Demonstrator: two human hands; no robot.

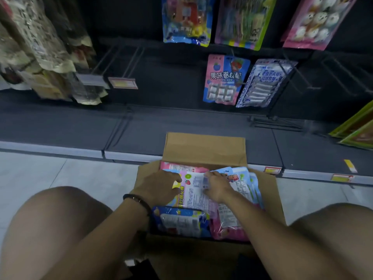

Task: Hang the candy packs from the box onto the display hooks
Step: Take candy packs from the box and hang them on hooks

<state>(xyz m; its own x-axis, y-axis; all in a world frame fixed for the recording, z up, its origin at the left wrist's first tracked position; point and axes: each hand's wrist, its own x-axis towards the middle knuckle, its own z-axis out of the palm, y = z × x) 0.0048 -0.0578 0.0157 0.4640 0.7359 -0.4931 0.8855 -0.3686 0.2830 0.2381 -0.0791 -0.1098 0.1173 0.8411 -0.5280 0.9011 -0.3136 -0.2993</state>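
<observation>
Both hands, left hand (161, 185) and right hand (217, 185), rest loosely curled on the top candy pack (196, 190) in the cardboard box (203, 148), not yet gripping; best pinch its edge under the fingers (207, 175) and lift one pack alone.

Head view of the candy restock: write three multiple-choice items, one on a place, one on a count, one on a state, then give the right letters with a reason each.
1. Where does the cardboard box stand?
A. On the floor in front of the bottom shelf
B. On the top shelf
C. On a cart

2. How many candy packs hang in the lower row of hooks, straight above the box?
A. None
B. Two
C. Five

3. What are the hands doing?
A. Both are on packs inside the box
B. Both hang at the person's sides
C. One is lifted up to a hook

Answers:
1 A: its open flap leans against the shelf edge, with floor tiles on either side.
2 B: only the pink-and-blue pack and the blue-and-white pack hang there.
3 A: the left hand and the right hand rest on the top pack in the box.
</observation>
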